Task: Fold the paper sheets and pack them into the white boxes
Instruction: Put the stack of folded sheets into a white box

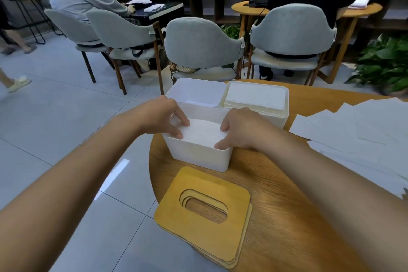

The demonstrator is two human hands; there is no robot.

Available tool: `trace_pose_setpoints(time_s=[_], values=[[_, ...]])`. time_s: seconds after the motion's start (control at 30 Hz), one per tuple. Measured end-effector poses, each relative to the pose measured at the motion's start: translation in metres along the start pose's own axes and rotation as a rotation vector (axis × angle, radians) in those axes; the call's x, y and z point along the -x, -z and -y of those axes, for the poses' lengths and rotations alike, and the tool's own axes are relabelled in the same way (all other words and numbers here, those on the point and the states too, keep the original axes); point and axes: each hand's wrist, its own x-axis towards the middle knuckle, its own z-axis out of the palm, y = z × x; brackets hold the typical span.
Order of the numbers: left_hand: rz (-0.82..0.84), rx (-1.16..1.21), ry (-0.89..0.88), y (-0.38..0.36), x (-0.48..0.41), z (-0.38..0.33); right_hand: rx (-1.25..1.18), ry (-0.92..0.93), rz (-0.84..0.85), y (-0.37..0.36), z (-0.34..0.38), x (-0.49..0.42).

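One round wooden table (276, 205) carries everything, with loose paper sheets (353, 130) fanned over its right side. Three white boxes cluster at its left edge: the near box (198, 157), an empty box (198, 93) behind it, and a full box (256, 95) beside that one. Slotted wooden lids (205, 212) are stacked in front. Folded paper (202, 132) lies inside the near box, between the hands: the left hand (163, 117) presses its left end and the right hand (238, 130) its right end, with fingers laid fairly straight on top and not curled round it.
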Motion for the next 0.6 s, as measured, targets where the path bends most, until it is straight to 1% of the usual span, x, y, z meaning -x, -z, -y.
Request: trace_pose_setpoints(time_s=[0.13,0.27,0.33,0.4,0.53,0.6], values=[[-0.012,0.009,0.021,-0.003,0.0,-0.004,-0.024,-0.028,-0.009,-0.005,0.0,-0.01],[0.001,-0.051,0.006,0.003,0.005,-0.013,-0.103,-0.029,-0.019,-0.003,0.0,-0.004],[-0.003,-0.077,-0.005,0.012,0.01,-0.019,-0.174,0.006,-0.081,0.001,-0.003,0.004],[-0.037,-0.081,-0.041,0.022,0.015,-0.029,-0.256,0.065,-0.179,0.007,-0.008,0.019],[-0.149,-0.068,-0.2,0.038,0.019,-0.069,-0.417,0.169,-0.362,0.006,-0.03,0.049],[-0.192,-0.035,-0.272,0.041,0.018,-0.095,-0.498,0.178,-0.432,0.002,-0.049,0.066]])
